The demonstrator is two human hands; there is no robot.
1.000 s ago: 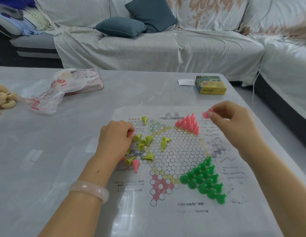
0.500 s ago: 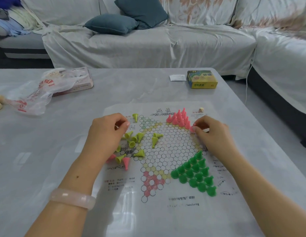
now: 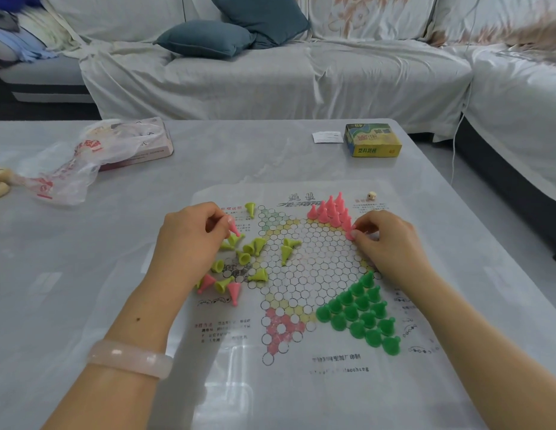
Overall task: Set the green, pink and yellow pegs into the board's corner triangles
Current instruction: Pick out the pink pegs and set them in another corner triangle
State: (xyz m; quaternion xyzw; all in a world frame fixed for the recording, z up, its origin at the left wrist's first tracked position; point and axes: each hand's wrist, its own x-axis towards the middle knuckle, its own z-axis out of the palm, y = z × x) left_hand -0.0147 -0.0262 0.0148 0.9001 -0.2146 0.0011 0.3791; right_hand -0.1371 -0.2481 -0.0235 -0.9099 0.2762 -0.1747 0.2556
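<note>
A paper Chinese-checkers board (image 3: 301,274) lies flat on the table. Green pegs (image 3: 360,311) stand upright and fill its lower right triangle. Pink pegs (image 3: 331,211) stand in the upper right triangle. My right hand (image 3: 385,240) pinches a pink peg (image 3: 350,234) at that triangle's lower right end, touching the board. My left hand (image 3: 190,240) pinches another pink peg (image 3: 234,230) above a loose heap of yellow pegs (image 3: 248,252) on the board's left side. Two more pink pegs (image 3: 221,285) lie toppled among them.
A yellow-green box (image 3: 374,140) and a white slip (image 3: 328,137) sit at the table's far right. A plastic bag over a pink box (image 3: 115,150) lies far left. A small die (image 3: 371,195) rests by the board's top right corner. A sofa stands behind.
My right hand came down from above the board and brought its pink peg to the pink triangle's lower right end. My left hand lifted a pink peg out of the yellow heap.
</note>
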